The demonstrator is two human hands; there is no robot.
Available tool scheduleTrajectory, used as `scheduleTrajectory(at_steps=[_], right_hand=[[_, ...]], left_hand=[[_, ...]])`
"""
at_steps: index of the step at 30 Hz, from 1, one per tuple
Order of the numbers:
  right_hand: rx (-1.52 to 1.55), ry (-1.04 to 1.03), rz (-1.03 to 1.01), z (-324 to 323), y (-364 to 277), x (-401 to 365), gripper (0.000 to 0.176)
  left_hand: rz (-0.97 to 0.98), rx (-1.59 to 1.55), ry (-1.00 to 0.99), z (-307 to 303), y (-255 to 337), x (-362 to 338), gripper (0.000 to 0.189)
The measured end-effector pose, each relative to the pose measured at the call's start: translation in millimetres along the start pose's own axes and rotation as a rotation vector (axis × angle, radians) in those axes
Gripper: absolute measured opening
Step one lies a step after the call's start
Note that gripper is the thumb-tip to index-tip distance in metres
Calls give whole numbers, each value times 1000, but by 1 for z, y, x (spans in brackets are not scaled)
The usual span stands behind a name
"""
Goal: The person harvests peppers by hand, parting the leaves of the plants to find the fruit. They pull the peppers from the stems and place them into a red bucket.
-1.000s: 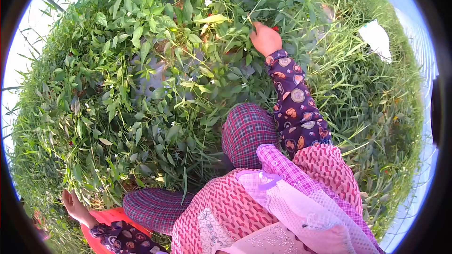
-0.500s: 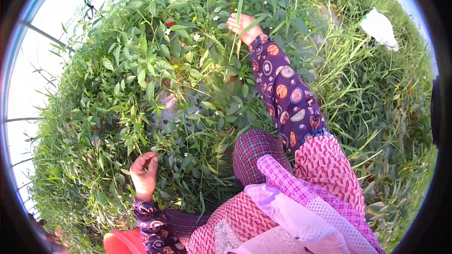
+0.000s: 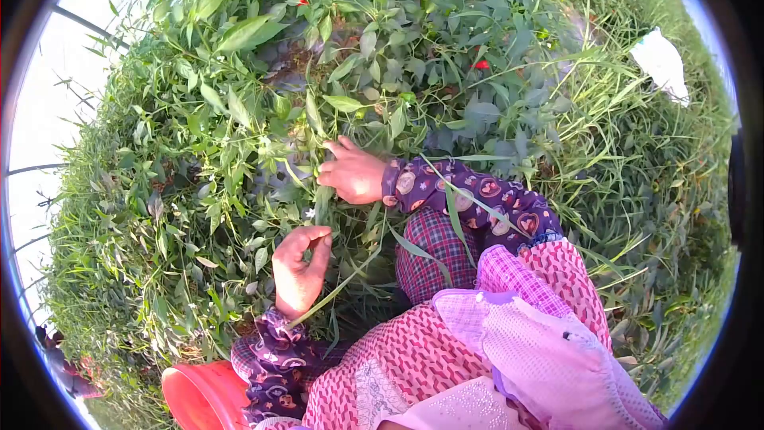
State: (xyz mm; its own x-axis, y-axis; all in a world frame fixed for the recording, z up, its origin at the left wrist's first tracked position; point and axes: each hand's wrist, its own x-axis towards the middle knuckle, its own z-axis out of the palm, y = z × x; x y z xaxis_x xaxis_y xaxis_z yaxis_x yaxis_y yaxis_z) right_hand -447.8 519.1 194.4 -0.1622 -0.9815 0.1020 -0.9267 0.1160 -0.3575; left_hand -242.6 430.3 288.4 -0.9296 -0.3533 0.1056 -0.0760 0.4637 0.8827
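Note:
My right hand reaches low into the leafy pepper plants, its fingers fanned apart against leaves and a thin stem. Just below it, my left hand is curled with the thumb close to the fingertips; whatever it may pinch is too small to make out. A long grass blade crosses by the left wrist. A white flower shows between the two hands. Farther off, a red pepper hangs among leaves, and another small red fruit shows near the top.
A red bucket stands at my lower left, beside my leg. My knee in checked cloth presses against the plants. Tall grass grows on the right, with a white bag lying on it. A pale framed structure borders the left.
My right hand has come down and towards me from the upper plants. My left hand has moved right and slightly up, so both are now close together. The view has shifted a little.

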Motion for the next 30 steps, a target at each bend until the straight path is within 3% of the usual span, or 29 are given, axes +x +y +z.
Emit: scheduleTrajectory(at_steps=[1,3,7,9,11,14,19,23,27,30], right_hand=[[28,-139,-19,14,6,-7,40],[20,-46,-70,38,30,-20,39],[-47,-69,-93,43,33,-50,38],[-106,-27,-105,48,37,-59,38],[-66,60,-119,53,39,-63,37],[2,129,-106,56,43,-68,35],[55,161,-82,70,49,-71,30],[25,150,-89,70,46,-64,28],[31,148,-109,70,49,-72,27],[-2,149,-123,76,50,-73,26]], left_hand=[[62,9,-35,13,5,6,15],[199,26,-16,35,6,21,19],[-35,-310,12,65,-23,54,21],[-71,-265,45,68,-37,74,19],[-184,-385,104,73,-99,88,16],[-539,-634,363,44,-121,79,13],[-663,-563,475,27,-154,41,13],[-663,-436,331,41,-129,41,13],[-226,-460,380,44,-95,76,12],[-140,-447,365,29,-81,127,16]])
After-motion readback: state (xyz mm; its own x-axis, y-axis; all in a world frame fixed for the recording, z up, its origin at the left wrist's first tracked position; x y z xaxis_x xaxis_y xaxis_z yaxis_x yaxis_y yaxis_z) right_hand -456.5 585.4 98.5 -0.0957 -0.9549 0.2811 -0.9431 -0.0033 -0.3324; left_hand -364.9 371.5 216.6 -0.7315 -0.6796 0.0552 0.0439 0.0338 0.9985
